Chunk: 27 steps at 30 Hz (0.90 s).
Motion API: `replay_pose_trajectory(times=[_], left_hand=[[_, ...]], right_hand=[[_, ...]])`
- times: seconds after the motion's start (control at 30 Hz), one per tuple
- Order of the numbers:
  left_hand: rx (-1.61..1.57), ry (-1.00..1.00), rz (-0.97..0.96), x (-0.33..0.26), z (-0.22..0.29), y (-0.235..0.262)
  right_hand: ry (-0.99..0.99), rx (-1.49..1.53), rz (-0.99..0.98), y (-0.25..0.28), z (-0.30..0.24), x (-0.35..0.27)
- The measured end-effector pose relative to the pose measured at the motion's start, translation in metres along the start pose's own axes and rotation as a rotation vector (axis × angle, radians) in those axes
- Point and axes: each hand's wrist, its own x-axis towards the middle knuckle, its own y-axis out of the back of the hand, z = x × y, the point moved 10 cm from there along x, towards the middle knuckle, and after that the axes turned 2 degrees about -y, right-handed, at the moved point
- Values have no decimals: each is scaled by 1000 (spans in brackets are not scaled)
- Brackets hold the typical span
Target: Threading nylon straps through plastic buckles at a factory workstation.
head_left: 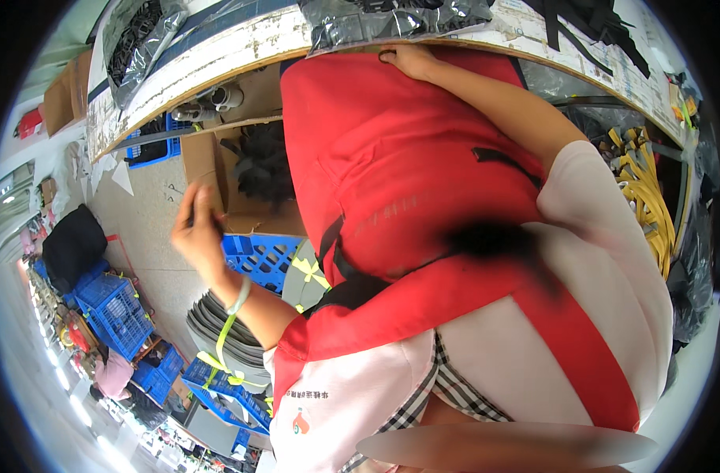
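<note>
I look down my own front, over a red apron [391, 158] and a pink shirt. My left hand [196, 229] is raised at my left side over the floor, blurred, with its fingers pinched together; nothing clear shows between them. A pale green bangle [239, 296] sits on that wrist. My right hand [411, 60] reaches forward to the wooden table edge [218, 59], fingers curled just below a clear plastic bag of black parts [391, 17]. Whether it grips the bag or the edge is hidden.
Under the table stands a cardboard box [210, 162] with black pieces in it. Blue plastic crates [261, 256] and a stack of grey sheets [218, 327] tied with yellow strap lie to my left. Yellow straps [647, 197] hang at the right. Another person [111, 374] crouches far left.
</note>
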Motion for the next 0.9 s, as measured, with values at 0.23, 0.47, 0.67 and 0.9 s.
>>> replay_pose_trajectory(times=[0.23, 0.47, 0.67, 0.9], left_hand=[[-134, -109, -587, -35, 32, -184], [-102, -299, -892, -60, 64, -287], [-94, -396, -1152, -89, 73, -324], [-470, 392, -1047, -65, 22, -320]], right_hand=[[211, 2, -24, 28, -20, -57], [258, 422, -339, 109, -97, -129], [297, 446, -372, 124, -88, -149], [77, 382, 348, 257, 17, -121]])
